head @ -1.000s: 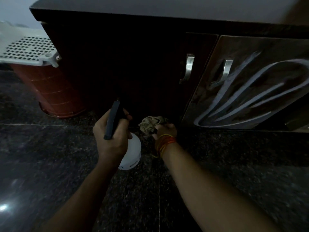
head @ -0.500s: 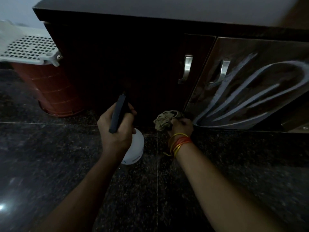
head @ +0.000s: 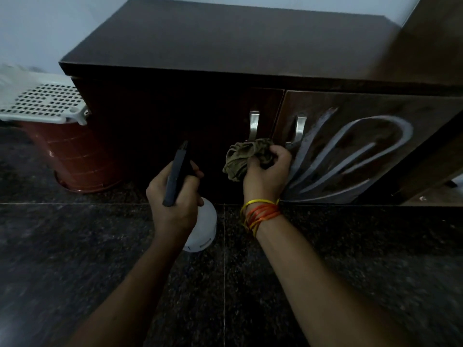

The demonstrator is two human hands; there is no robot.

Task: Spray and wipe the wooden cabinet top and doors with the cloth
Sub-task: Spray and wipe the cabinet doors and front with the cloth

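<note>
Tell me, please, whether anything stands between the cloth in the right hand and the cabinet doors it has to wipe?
Nothing visible does. The right hand grips the cloth close before the cabinet doors, just below the left door's handle.

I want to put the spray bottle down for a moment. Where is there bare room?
The cabinet top shows bare across its whole visible span. The dark floor is open between the red bin and the left hand. It is crowded at the door handles, where the right hand holds the cloth.

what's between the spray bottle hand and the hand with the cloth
Nothing: in the head view, only the dark left cabinet door shows between left hand and right hand.
</note>
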